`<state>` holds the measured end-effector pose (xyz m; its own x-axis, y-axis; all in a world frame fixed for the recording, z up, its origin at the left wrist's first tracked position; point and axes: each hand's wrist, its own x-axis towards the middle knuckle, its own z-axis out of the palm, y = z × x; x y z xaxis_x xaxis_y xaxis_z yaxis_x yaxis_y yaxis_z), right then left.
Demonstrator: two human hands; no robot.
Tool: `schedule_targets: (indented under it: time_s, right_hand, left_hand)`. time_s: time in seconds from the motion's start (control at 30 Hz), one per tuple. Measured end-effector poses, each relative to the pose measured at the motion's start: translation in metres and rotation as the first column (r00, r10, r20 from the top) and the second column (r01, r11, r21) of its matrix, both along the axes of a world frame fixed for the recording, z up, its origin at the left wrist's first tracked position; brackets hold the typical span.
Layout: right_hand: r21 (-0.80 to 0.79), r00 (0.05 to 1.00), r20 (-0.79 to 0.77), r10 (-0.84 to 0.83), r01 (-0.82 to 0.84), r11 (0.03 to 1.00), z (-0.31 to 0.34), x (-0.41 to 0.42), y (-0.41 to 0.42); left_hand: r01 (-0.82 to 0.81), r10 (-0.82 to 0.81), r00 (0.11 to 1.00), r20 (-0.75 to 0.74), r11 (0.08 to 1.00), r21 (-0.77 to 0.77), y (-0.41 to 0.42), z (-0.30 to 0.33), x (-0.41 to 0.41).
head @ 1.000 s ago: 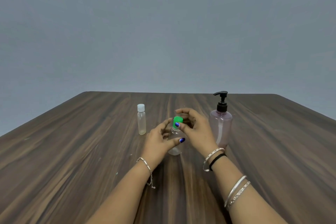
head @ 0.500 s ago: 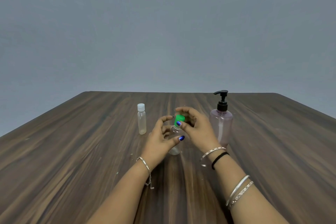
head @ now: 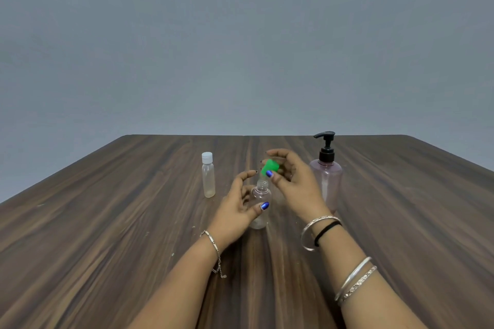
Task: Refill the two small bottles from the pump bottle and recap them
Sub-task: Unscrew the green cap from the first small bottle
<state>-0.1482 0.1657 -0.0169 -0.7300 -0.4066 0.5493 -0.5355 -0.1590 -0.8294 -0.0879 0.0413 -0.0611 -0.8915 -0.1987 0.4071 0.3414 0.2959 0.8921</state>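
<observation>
STEP: uncapping first small bottle [head: 259, 204] | RIGHT: right hand [head: 292, 183] grip pinches green cap [head: 270, 167], just above neck | LEFT: left hand [head: 238, 211] grip curled round bottle | NEXT: likely set cap aside, bring bottle under pump bottle [head: 326, 176] spout

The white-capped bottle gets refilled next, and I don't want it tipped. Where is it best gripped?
Grip the white-capped bottle around its straight clear body, below the cap, coming from its open left side. It stands upright, tall and slim, so a mid-body hold seems steadiest.

Matt dark wood-grain table [head: 107, 222], clear glossy plastic pump bottle [head: 326, 181], smooth green plastic cap [head: 270, 167].
</observation>
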Motion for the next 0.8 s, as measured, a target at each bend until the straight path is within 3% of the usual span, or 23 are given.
schedule_targets:
  time_s: [0.1,0.23,0.6,0.8]
  right_hand:
    - [-0.029,1.0,0.024,-0.018,0.019,0.999,0.006,-0.003,0.01]
    - [0.193,0.98,-0.121,-0.159,0.18,0.965,0.008,-0.009,0.021]
    - [0.46,0.966,-0.153,-0.21,0.258,0.85,0.006,-0.004,0.106]
    - [0.64,0.971,-0.201,-0.131,0.231,0.733,-0.013,-0.006,0.1]
  left_hand:
    - [-0.015,0.015,1.0,-0.008,1.0,0.004,0.0,0.001,0.001]
    - [-0.022,0.023,1.0,-0.017,1.0,0.012,-0.001,0.001,0.001]
    - [-0.008,0.009,1.0,-0.011,0.999,0.042,0.002,0.001,0.0]
    - [-0.013,0.013,1.0,0.005,0.999,0.036,0.002,0.0,0.0]
